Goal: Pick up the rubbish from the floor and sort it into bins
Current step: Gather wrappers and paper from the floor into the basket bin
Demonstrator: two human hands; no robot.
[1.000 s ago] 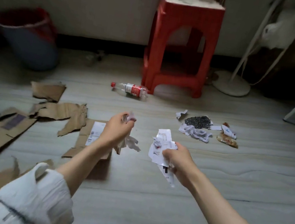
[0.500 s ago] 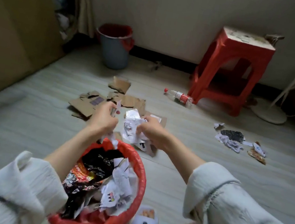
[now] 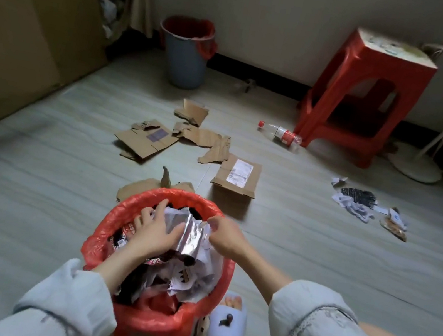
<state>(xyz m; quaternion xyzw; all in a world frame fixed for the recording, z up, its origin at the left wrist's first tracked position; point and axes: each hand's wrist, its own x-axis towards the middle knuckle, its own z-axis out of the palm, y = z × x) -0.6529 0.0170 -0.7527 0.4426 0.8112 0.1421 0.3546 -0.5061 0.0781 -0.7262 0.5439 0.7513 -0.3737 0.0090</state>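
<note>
Over one red-lined bin (image 3: 118, 218), two hands.

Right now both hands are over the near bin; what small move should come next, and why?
Probably let the right hand release its scrap and lift both hands out. The left hand already presses flat on wrappers inside the red-lined bin, while cardboard pieces and a bottle lie on the floor.

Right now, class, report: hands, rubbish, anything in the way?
Left hand flat on rubbish in near bin. Right hand pinching paper. Cardboard, bottle on floor. Nothing blocking.
</note>
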